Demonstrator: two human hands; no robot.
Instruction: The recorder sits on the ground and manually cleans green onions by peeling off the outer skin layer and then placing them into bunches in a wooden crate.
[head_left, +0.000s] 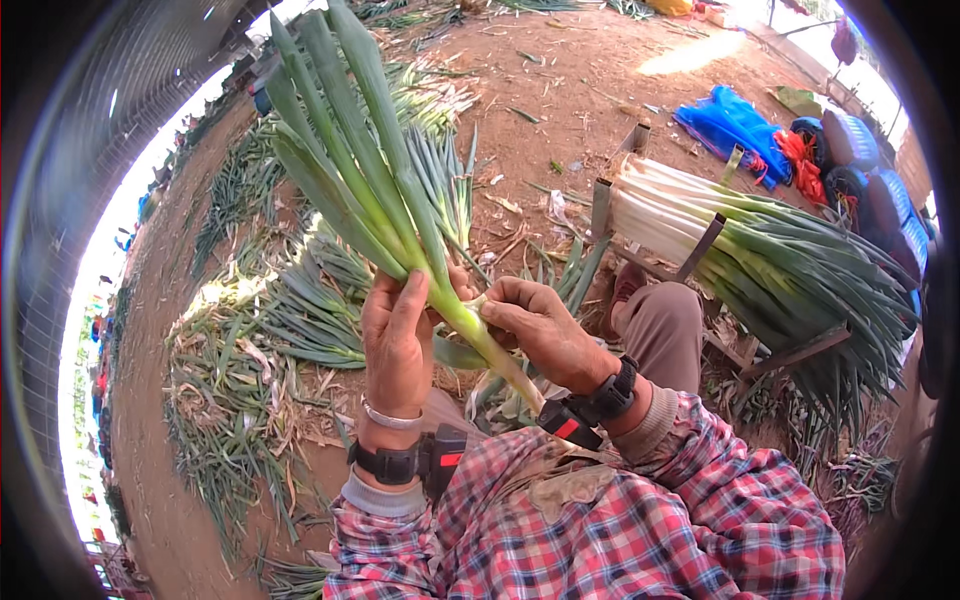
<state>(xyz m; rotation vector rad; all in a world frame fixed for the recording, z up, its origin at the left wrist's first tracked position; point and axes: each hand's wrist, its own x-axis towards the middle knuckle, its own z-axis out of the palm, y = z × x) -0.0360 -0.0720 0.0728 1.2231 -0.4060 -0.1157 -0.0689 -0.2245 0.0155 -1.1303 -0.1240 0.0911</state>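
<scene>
A large green onion stalk (457, 315) slants across the middle, its broad green leaves pointing up and left and its pale lower end down towards my lap. My left hand (397, 337) grips it just below where the leaves fan out, thumb on top. The fingertips of my right hand (544, 330) pinch a thin pale strip of outer skin at the side of the stalk. Both wrists wear black straps with small devices. To the right, a thick bundle of green onions (750, 247) lies in a metal rack (697, 247), white ends towards the upper left.
Loose green onions (315, 300) and a heap of leaf scraps (225, 390) lie on the dirt ground to the left. Beyond the rack are a blue plastic sheet (731, 127), red netting (802, 165) and several blue-wrapped bundles (892, 202). My knee (664, 322) is beside the rack.
</scene>
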